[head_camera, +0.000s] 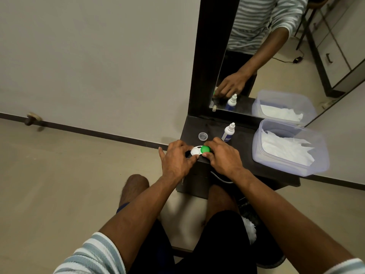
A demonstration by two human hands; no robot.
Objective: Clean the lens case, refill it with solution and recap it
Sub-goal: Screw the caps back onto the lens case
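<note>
The solution bottle (pixel 228 132) carries a blue label, but its print is too small for me to read, and nothing else here bears legible writing. Both my forearms reach forward from striped sleeves to the near left corner of the dark surface (pixel 245 155), where the lens case (pixel 197 150) lies right at the front edge. My left hand (pixel 176 160) curls over the white end of the case, thumb and fingers pinching it in a closed grip. My right hand (pixel 222 157) is bent at the knuckles, fingertips closed around the green cap (pixel 205 149) on the case's right well. Just behind the case a small clear lid (pixel 203 136) lies flat, and the bottle stands upright beside it, just beyond my right knuckles. A translucent plastic tub (pixel 292 171) holding white tissues (pixel 284 148) takes up the right end of the surface, overhanging its front edge slightly. A mirror (pixel 276 56) in a dark frame rises along the back. Left of the case the surface ends and open floor (pixel 79 165) falls away; between my right hand and the tub is a bare stretch.
</note>
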